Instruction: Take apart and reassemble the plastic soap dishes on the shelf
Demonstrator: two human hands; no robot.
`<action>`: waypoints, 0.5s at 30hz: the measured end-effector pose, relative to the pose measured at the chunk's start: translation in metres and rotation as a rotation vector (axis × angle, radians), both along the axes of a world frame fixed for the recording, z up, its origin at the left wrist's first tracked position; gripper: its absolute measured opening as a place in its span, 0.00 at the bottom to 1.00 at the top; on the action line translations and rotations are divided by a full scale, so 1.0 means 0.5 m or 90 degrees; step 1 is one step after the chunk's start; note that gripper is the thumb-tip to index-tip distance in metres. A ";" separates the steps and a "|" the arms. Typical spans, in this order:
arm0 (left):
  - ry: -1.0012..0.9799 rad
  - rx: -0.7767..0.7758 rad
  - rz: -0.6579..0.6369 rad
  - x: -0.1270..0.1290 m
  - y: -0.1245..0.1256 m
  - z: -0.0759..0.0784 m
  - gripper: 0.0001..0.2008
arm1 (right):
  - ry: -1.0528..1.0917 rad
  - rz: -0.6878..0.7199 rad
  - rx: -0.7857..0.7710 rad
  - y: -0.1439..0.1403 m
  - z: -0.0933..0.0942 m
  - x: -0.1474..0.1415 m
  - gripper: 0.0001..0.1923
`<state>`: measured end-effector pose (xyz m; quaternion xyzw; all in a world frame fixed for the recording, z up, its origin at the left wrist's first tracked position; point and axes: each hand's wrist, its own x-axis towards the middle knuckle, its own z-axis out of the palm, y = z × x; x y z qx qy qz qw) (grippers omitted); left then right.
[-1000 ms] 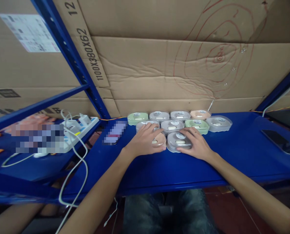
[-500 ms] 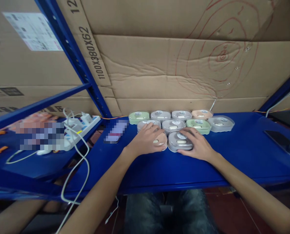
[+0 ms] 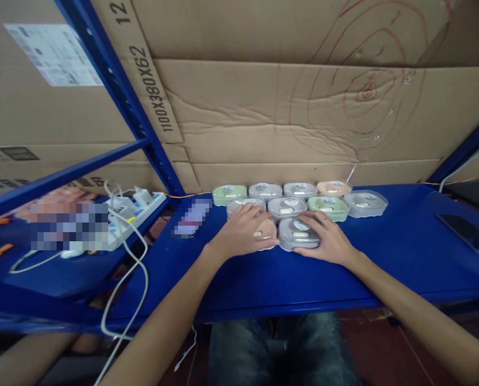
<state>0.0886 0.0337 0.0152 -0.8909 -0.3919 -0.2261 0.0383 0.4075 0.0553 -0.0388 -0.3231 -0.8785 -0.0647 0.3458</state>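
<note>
My left hand (image 3: 247, 228) curls over a peach plastic case (image 3: 267, 232) with a clear lid, covering much of its left side. Beside it, my right hand (image 3: 325, 236) wraps the right side of a grey case (image 3: 297, 235), thumb at the front and fingers on top. Both cases rest on the blue table (image 3: 239, 284) in the front row. Behind them stand more lidded cases in two rows: a grey one (image 3: 287, 208), a green one (image 3: 328, 209) and another grey one (image 3: 365, 203), with several farther back, including a peach one (image 3: 334, 187).
A phone (image 3: 191, 218) lies left of the cases, and a dark phone-like slab (image 3: 466, 234) lies at the right. A power strip (image 3: 142, 209) with white cables (image 3: 146, 273) is on the left. Cardboard (image 3: 263, 112) closes off the back between blue posts.
The grey case under my right hand has shifted very slightly right. My left thumb now shows at the front right corner of the peach case. The rear cases stay put.
</note>
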 end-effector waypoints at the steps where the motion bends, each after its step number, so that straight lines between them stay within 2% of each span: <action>1: -0.006 0.002 -0.002 0.001 -0.001 0.000 0.31 | 0.003 -0.001 0.002 0.000 -0.001 0.000 0.42; 11: 0.004 -0.003 0.007 0.002 -0.004 0.007 0.33 | 0.023 0.022 0.045 -0.004 0.011 -0.001 0.44; 15: -0.012 0.001 0.006 0.012 -0.009 0.009 0.41 | 0.035 0.027 0.060 -0.009 0.016 -0.001 0.45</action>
